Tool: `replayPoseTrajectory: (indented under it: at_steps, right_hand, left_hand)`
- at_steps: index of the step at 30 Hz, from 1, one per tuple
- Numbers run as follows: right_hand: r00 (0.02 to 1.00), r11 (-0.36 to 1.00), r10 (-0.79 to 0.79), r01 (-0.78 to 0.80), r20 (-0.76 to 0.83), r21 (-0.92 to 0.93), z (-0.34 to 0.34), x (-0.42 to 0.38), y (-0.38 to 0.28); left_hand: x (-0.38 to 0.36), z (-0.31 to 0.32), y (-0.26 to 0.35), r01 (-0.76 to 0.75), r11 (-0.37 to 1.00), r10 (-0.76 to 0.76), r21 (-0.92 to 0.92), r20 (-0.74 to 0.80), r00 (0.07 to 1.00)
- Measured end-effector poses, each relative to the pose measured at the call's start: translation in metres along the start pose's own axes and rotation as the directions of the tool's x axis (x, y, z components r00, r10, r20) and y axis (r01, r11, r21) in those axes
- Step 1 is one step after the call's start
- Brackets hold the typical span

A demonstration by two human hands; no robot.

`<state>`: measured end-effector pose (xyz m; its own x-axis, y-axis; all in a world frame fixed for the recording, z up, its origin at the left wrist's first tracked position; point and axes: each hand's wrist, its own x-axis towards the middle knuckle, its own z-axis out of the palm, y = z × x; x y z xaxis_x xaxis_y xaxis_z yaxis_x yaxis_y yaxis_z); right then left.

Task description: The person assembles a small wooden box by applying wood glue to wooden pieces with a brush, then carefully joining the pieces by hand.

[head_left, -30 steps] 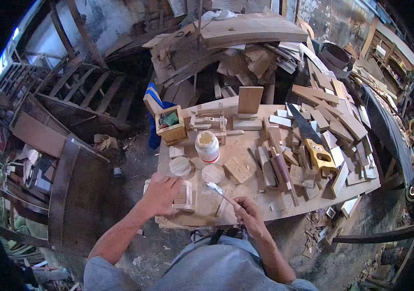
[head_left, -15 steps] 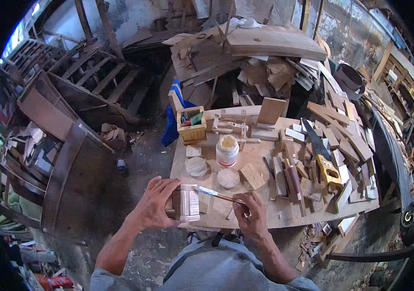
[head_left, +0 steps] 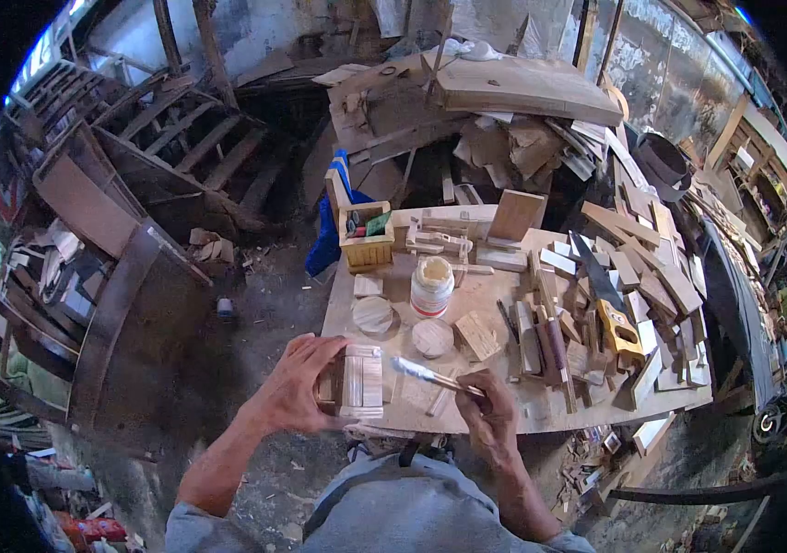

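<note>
My left hand (head_left: 306, 380) grips a small slatted wooden box (head_left: 362, 382) at the table's front edge, its slatted side turned to the right. In my right hand (head_left: 487, 405) is a brush (head_left: 430, 374), its tip coated white and pointing left. A short gap separates the tip from the box. Beyond them stands an open jar of pale glue (head_left: 431, 288). Two round wooden discs, the left disc (head_left: 372, 315) and the right disc (head_left: 432, 338), lie before the jar. Next to the right disc is a wooden block (head_left: 478, 335).
A handsaw with a yellow handle (head_left: 620, 334) lies among many wood offcuts (head_left: 661, 276) on the right of the table. A wooden tool box (head_left: 366, 251) stands at the back left, by a wooden clamp-like frame (head_left: 440, 241). Stairs (head_left: 191, 138) rise at far left.
The brush tip has come away from the box's top right corner, and my right hand has moved slightly right and down. My left hand still holds the box in nearly the same place.
</note>
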<state>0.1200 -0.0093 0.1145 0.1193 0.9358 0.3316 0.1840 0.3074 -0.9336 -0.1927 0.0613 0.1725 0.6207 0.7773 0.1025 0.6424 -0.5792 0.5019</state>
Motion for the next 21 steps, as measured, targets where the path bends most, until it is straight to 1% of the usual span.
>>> replayPoseTrajectory:
  at_steps: [3, 6, 9, 12, 15, 18, 21]
  right_hand:
    - [0.993, 0.997, 0.010, -0.001, 0.118, -0.073, -0.013, -0.007, -0.024]
    - [0.991, 0.997, -0.021, 0.032, 0.135, -0.077, -0.015, -0.018, -0.018]
    - [0.978, 0.981, -0.142, 0.160, 0.151, -0.113, -0.009, -0.018, -0.013]
    - [0.991, 0.981, -0.067, 0.087, 0.117, -0.172, -0.005, -0.020, -0.008]
    - [0.992, 0.983, -0.111, 0.118, 0.054, -0.140, -0.010, -0.020, -0.004]
    - [0.984, 0.978, -0.106, 0.129, 0.145, -0.165, -0.008, -0.017, -0.015]
    - [0.994, 0.982, -0.103, 0.109, 0.049, -0.156, -0.008, -0.018, -0.005]
  left_hand:
    - [0.002, 0.000, -0.001, 0.009, 1.000, -0.009, 0.004, -0.037, 0.999]
    - [0.003, 0.000, 0.000, 0.016, 1.000, -0.015, 0.008, -0.072, 0.997]
    - [0.006, 0.000, 0.002, 0.038, 0.999, -0.037, 0.006, -0.075, 0.997]
    - [0.007, -0.001, 0.005, 0.036, 0.999, -0.036, 0.001, -0.082, 0.996]
    - [0.007, 0.000, 0.006, 0.043, 0.999, -0.043, 0.003, -0.092, 0.995]
    - [0.008, -0.001, 0.009, 0.032, 0.999, -0.035, -0.026, -0.091, 0.995]
    - [0.007, 0.001, 0.007, 0.024, 0.999, -0.028, -0.047, -0.098, 0.995]
